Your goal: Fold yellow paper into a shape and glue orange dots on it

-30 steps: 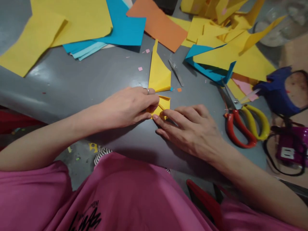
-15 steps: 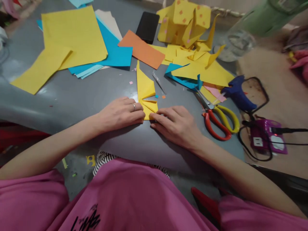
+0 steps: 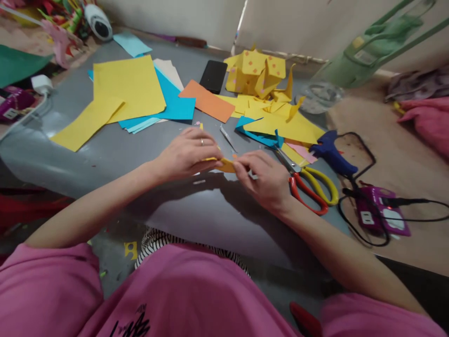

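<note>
A folded piece of yellow paper [image 3: 228,165] is pinched between my two hands, a little above the grey table. My left hand [image 3: 191,154] is closed over its left part and hides most of it; a ring is on one finger. My right hand [image 3: 264,178] grips the right end between thumb and fingertips. Just beyond the hands lies a small pointed metal tool [image 3: 228,138], beside tiny paper scraps. Scissors [image 3: 308,185] with one red and one yellow handle rest to the right of my right hand.
Yellow sheets [image 3: 128,86], blue paper [image 3: 175,103] and an orange piece [image 3: 206,100] spread across the back. A black phone [image 3: 213,76] lies near a dotted yellow paper model [image 3: 261,70]. At right are a blue glue gun [image 3: 335,152], a purple box [image 3: 380,210] with cables and a green bottle [image 3: 368,54].
Both hands have lifted the folded yellow paper off the table and tilted it, so its face no longer shows. The head view has tipped up, bringing more of the back into sight.
</note>
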`<state>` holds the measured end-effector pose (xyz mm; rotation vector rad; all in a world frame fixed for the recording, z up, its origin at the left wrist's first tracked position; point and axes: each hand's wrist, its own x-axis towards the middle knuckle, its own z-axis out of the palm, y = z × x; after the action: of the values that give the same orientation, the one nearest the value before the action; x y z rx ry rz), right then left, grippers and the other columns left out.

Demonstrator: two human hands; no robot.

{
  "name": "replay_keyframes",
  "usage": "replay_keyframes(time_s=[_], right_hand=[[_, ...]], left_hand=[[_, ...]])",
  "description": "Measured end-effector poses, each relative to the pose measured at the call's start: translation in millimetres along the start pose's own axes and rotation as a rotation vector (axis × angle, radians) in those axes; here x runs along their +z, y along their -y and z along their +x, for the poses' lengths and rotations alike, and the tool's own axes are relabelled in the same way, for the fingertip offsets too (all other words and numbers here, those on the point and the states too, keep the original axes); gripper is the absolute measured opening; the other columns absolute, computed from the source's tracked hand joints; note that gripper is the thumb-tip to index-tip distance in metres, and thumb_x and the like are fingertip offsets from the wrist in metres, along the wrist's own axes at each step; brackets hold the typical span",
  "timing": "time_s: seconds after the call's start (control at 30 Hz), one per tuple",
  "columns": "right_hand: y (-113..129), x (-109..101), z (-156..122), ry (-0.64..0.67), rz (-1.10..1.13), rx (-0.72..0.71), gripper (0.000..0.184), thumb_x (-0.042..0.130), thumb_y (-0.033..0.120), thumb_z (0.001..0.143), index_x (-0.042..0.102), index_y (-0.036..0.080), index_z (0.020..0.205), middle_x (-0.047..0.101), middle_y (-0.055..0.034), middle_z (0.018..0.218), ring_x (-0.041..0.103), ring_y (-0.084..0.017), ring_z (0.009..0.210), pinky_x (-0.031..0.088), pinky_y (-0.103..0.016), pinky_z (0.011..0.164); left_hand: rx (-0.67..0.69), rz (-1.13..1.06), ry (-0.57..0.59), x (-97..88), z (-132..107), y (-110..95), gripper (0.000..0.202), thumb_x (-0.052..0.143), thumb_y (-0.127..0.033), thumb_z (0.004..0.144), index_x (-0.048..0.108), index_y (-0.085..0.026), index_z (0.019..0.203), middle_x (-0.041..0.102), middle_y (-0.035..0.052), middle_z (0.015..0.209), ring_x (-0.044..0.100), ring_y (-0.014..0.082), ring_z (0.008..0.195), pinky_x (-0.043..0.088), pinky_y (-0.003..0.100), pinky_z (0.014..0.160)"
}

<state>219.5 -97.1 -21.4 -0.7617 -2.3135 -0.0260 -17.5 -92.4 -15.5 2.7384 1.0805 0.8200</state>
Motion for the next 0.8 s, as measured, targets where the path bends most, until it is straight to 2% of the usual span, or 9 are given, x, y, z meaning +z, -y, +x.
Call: replay_keyframes(time_s=[0.03, 0.17, 0.3, 0.37, 0.53, 0.67, 0.8], right_hand=[[-1, -4, 4, -0.013, 0.085, 0.107, 0.019, 0.052, 0.026, 0.099, 0.065, 0.021, 0.087, 0.070, -0.0041, 0.082, 0.061, -0.015, 0.074, 0.044, -0.030, 0.067], [-6, -13, 17, 0.001, 0.490, 0.494, 0.027, 0.055, 0.044, 0.096, 0.065, 0.021, 0.085, 0.062, -0.0006, 0.075, 0.054, -0.013, 0.066, 0.042, -0.028, 0.060], [-13, -10, 18, 0.046, 0.801, 0.731, 0.032, 0.067, 0.052, 0.085, 0.064, 0.020, 0.081, 0.056, 0.0029, 0.067, 0.045, -0.010, 0.057, 0.036, -0.025, 0.054], [-17, -8, 16, 0.037, 0.854, 0.779, 0.033, 0.070, 0.052, 0.082, 0.064, 0.020, 0.081, 0.053, 0.0042, 0.063, 0.041, -0.009, 0.055, 0.033, -0.025, 0.052], [-25, -7, 9, 0.015, 0.846, 0.823, 0.035, 0.069, 0.054, 0.082, 0.062, 0.020, 0.082, 0.051, 0.0054, 0.061, 0.039, -0.009, 0.053, 0.030, -0.026, 0.051], [-26, -6, 8, 0.078, 0.828, 0.797, 0.033, 0.069, 0.052, 0.083, 0.063, 0.019, 0.082, 0.051, 0.0054, 0.061, 0.038, -0.008, 0.053, 0.029, -0.026, 0.052], [-26, -6, 6, 0.101, 0.794, 0.783, 0.028, 0.068, 0.046, 0.083, 0.063, 0.019, 0.080, 0.051, 0.0053, 0.060, 0.037, -0.009, 0.053, 0.028, -0.027, 0.052]], left_hand=[[-0.045, -0.050, -0.019, -6.2, 11, -2, 0.031, 0.049, -0.042, 0.100, 0.072, -0.022, 0.099, 0.076, 0.0059, 0.096, 0.064, 0.0208, 0.104, 0.043, 0.036, 0.093], [-0.227, -0.225, 0.112, -30.2, 58, -8, 0.027, 0.053, -0.038, 0.095, 0.071, -0.019, 0.089, 0.069, 0.0017, 0.079, 0.062, 0.0174, 0.079, 0.043, 0.031, 0.073], [-0.279, -0.213, 0.304, -35.4, 87, -3, 0.028, 0.054, -0.037, 0.091, 0.069, -0.017, 0.080, 0.061, 0.0013, 0.069, 0.057, 0.0164, 0.072, 0.037, 0.029, 0.067], [-0.292, -0.189, 0.350, -31.6, 93, 1, 0.030, 0.053, -0.041, 0.090, 0.069, -0.017, 0.081, 0.061, 0.0020, 0.070, 0.057, 0.0169, 0.072, 0.036, 0.029, 0.066], [-0.309, -0.207, 0.355, -21.6, 94, 5, 0.034, 0.052, -0.048, 0.089, 0.069, -0.019, 0.092, 0.067, 0.0019, 0.080, 0.059, 0.0161, 0.075, 0.037, 0.026, 0.064], [-0.294, -0.284, 0.341, -13.5, 94, 0, 0.027, 0.055, -0.039, 0.087, 0.071, -0.019, 0.098, 0.070, 0.0021, 0.088, 0.060, 0.0149, 0.078, 0.039, 0.025, 0.067], [-0.279, -0.333, 0.331, -3.1, 97, -4, 0.020, 0.059, -0.031, 0.085, 0.071, -0.017, 0.093, 0.070, 0.0018, 0.087, 0.059, 0.0144, 0.079, 0.039, 0.025, 0.070]])
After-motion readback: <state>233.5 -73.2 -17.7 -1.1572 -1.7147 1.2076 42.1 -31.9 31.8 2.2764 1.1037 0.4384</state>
